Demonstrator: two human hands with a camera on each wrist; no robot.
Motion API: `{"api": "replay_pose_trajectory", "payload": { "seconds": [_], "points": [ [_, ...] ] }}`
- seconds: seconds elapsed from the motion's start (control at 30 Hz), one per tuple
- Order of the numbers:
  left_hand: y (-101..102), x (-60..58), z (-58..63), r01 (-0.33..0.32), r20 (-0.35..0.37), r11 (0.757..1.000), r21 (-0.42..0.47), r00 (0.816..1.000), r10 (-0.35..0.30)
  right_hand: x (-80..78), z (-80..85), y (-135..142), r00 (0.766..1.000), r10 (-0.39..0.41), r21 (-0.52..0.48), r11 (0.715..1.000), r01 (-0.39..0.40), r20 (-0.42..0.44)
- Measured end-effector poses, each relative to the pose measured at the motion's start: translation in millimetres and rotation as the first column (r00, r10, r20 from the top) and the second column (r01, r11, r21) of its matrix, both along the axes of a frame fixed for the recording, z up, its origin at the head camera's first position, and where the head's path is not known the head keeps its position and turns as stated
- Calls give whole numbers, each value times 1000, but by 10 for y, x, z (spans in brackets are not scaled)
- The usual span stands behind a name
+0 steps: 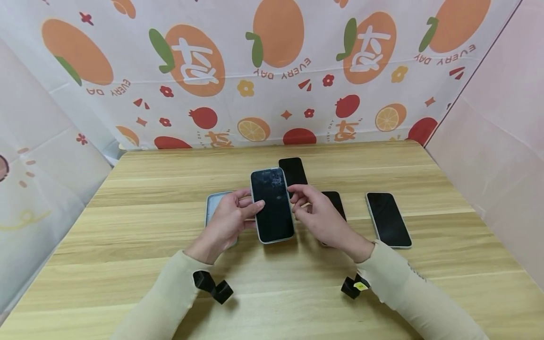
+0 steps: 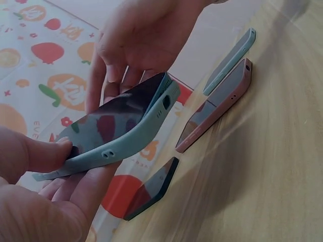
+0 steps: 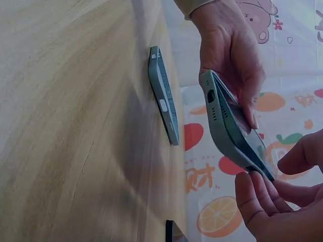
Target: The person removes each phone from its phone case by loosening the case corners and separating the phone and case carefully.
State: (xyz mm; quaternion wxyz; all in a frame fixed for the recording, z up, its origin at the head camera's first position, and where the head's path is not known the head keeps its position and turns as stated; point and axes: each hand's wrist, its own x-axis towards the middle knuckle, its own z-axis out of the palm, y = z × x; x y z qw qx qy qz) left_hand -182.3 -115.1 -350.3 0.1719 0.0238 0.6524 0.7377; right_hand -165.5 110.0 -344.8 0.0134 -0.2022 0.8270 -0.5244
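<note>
My left hand (image 1: 227,215) grips a smartphone (image 1: 274,210) with a black screen, thumb on the front edge and fingers behind. A pale blue-green phone case (image 2: 136,143) surrounds it. In the right wrist view a gap shows between the phone and the case wall at the near corner, so the phone sits partly out. At the opposite long edge is my right hand (image 1: 318,212); its fingertips (image 3: 247,181) hook on the case edge while its thumb stands apart. Partly hidden behind my left hand lies a light blue case (image 1: 212,208).
A black phone (image 1: 292,171) lies behind the held one. Under my right forearm is a phone in a pink case (image 2: 239,93), partly covered in the head view. Farther right rests a phone in a light case (image 1: 388,219). A fruit-print curtain (image 1: 278,94) borders the wooden table (image 1: 272,302).
</note>
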Motion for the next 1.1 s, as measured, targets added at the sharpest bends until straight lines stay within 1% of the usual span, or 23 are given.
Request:
{"api": "replay_pose_trajectory", "payload": {
  "seconds": [0.13, 0.2, 0.3, 0.4, 0.43, 0.57, 0.67, 0.73, 1.0, 1.1],
  "points": [
    [23, -8, -18, -20, 0, 1000, -8, 1000, 20, 11, 2, -11, 1000, -3, 25, 1000, 3, -14],
    [32, -12, -26, -32, -2, 999, -18, 999, 32, 12, 7, -21, 1000, -15, 38, 999, 15, -6],
    [47, -16, -37, -48, -6, 999, -21, 999, 48, 8, 15, -37, 999, -33, 29, 999, 32, 28],
    [59, -18, -48, -65, -15, 998, -23, 998, 64, -6, 30, -50, 994, -48, -19, 999, 50, 97],
    [64, -19, -52, -71, -18, 997, -24, 997, 71, -10, 39, -51, 990, -44, -51, 997, 51, 133],
    [82, -20, -68, -93, -23, 995, -42, 996, 92, -27, 75, -36, 961, -5, -189, 980, 60, 278],
    [95, -15, -76, -106, -27, 993, -47, 994, 105, -34, 91, -21, 942, 32, -256, 965, 58, 334],
    [103, -8, -82, -112, -34, 993, -44, 993, 110, -39, 95, -22, 939, 37, -256, 965, 55, 342],
    [144, 27, -78, -133, -60, 987, -85, 990, 128, -53, 118, -31, 941, 0, -163, 985, 59, 337],
    [151, 29, -76, -138, -63, 987, -85, 989, 133, -69, 141, -20, 938, -5, -142, 988, 58, 348]
  ]
}}
